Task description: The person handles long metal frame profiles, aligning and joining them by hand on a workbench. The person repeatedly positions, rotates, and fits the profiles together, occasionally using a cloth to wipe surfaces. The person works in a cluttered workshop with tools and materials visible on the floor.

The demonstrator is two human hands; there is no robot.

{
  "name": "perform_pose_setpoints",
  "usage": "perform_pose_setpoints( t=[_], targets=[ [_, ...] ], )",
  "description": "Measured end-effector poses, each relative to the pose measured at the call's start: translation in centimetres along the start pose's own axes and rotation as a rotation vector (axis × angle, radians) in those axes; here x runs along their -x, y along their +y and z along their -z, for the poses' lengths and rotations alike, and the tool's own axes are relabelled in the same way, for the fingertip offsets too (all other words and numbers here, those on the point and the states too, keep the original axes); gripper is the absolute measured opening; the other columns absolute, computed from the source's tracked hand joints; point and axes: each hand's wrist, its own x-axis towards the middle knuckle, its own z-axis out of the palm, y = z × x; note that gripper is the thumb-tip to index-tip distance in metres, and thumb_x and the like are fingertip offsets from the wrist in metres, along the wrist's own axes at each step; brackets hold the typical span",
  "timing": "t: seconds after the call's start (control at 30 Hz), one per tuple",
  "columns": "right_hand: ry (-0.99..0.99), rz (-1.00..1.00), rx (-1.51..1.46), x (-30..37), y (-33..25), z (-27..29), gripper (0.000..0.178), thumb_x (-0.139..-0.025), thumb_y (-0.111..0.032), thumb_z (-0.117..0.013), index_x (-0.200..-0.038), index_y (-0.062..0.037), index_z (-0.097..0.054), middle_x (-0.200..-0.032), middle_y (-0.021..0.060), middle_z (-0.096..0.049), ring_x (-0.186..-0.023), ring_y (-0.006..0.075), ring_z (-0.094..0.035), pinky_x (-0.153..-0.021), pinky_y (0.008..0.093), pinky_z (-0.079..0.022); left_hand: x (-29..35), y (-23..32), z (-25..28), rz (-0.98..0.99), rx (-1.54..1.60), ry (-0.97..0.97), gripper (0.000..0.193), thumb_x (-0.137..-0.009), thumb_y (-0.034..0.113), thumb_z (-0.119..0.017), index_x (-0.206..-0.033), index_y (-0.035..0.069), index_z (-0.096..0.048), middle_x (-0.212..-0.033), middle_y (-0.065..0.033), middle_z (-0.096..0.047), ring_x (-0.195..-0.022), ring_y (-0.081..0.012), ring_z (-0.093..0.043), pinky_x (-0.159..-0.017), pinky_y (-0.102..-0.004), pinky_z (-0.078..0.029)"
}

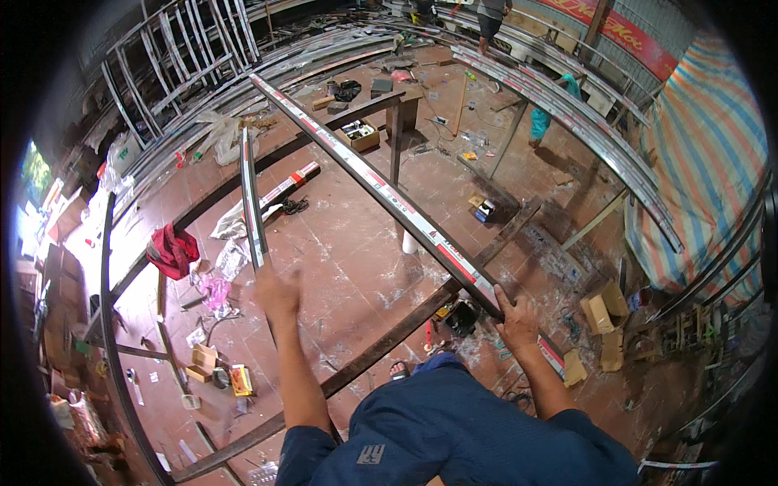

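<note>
A long metal bar (381,191) with a white and red printed film strip runs from the far left down toward me, lying across dark support beams. At its near end my right hand (517,317) is closed, fingers wrapped round the edge. A second, slimmer metal bar (250,194) stretches away on the left, apart from the first. My left hand (278,295) is at the near end of this slimmer bar; its fingers are smeared by motion, so its grip cannot be made out. The nearer dark beam (389,328) passes below both hands.
A red cloth (172,252) hangs over the farther beam (219,188). Stacked metal bars (567,109) rest at the right, where a person in teal trousers (540,121) stands behind them. Striped sheeting (705,162) hangs at right. Cardboard boxes (604,312) and scraps litter the tiled floor.
</note>
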Motion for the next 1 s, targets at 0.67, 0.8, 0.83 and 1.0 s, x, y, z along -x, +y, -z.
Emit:
perform_pose_setpoints(
  t=[0.67, 0.8, 0.83, 1.0],
  targets=[
    [-0.061, -0.012, -0.221, -1.9, 1.9, 1.0, 0.096, -0.077, -0.038, -0.090, -0.162, -0.0364, -0.045, -0.110, 0.0188, -0.060, -0.102, 0.0407, -0.064, -0.090, 0.0526, -0.052, 5.0, 26.6, -10.4, -0.520, 0.378, -0.551, 0.067, -0.085, 0.011, -0.069, -0.148, 0.014, -0.047, -0.108, -0.0226, -0.071, -0.093, -0.0449, -0.072, -0.076, -0.0548, -0.057],
    [-0.166, -0.021, -0.283, -3.0, 3.0, 0.9, 0.098, -0.078, -0.042, -0.089, -0.164, -0.0365, -0.042, -0.112, 0.0211, -0.063, -0.103, 0.0421, -0.066, -0.091, 0.0526, -0.054, 4.4, 26.7, -11.1, -0.553, 0.344, -0.515, 0.064, -0.089, 0.013, -0.067, -0.150, 0.015, -0.047, -0.100, -0.0221, -0.071, -0.086, -0.0423, -0.073, -0.072, -0.0539, -0.059],
    [-0.177, -0.030, -0.259, -3.0, 3.0, 0.9, 0.099, -0.078, -0.044, -0.089, -0.164, -0.0364, -0.041, -0.113, 0.0215, -0.063, -0.104, 0.0424, -0.066, -0.091, 0.0529, -0.054, 4.3, 26.9, -11.1, -0.546, 0.359, -0.511, 0.065, -0.088, 0.012, -0.068, -0.150, 0.015, -0.047, -0.103, -0.0230, -0.072, -0.087, -0.0429, -0.073, -0.073, -0.0542, -0.058],
    [-0.226, -0.009, -0.263, -4.1, 3.6, 0.5, 0.100, -0.079, -0.049, -0.087, -0.165, -0.0357, -0.039, -0.116, 0.0234, -0.063, -0.107, 0.0443, -0.068, -0.091, 0.0546, -0.056, 2.4, 27.4, -11.2, -0.610, 0.218, -0.639, 0.066, -0.085, 0.009, -0.068, -0.148, 0.014, -0.048, -0.107, -0.0250, -0.072, -0.089, -0.0446, -0.073, -0.074, -0.0554, -0.057]
  ],
)
